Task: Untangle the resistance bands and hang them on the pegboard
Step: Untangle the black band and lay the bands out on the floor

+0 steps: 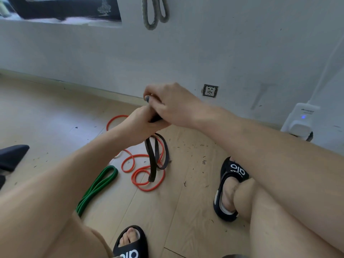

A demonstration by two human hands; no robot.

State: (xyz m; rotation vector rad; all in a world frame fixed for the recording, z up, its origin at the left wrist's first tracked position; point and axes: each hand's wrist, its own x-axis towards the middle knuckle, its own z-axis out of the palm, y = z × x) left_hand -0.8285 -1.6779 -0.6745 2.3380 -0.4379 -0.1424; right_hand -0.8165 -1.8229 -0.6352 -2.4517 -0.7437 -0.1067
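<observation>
Both my hands meet above the wooden floor and grip a black resistance band (pixel 153 161). My left hand (pixel 138 125) holds it from below and my right hand (pixel 167 104) closes over its top. The band's loops hang down to the floor. An orange band (pixel 138 171) lies coiled on the floor under and around the black loops. A green band (pixel 97 187) lies folded flat to the left of it, apart from the others. A grey band (pixel 155 14) hangs on the wall at the top; the pegboard itself is not visible.
My feet in black slides (pixel 231 185) rest on the floor at right and bottom centre. The wall carries a socket (pixel 210 90). A white device with a blue light (pixel 302 120) stands at the right. A dark object (pixel 11 156) sits at the left edge.
</observation>
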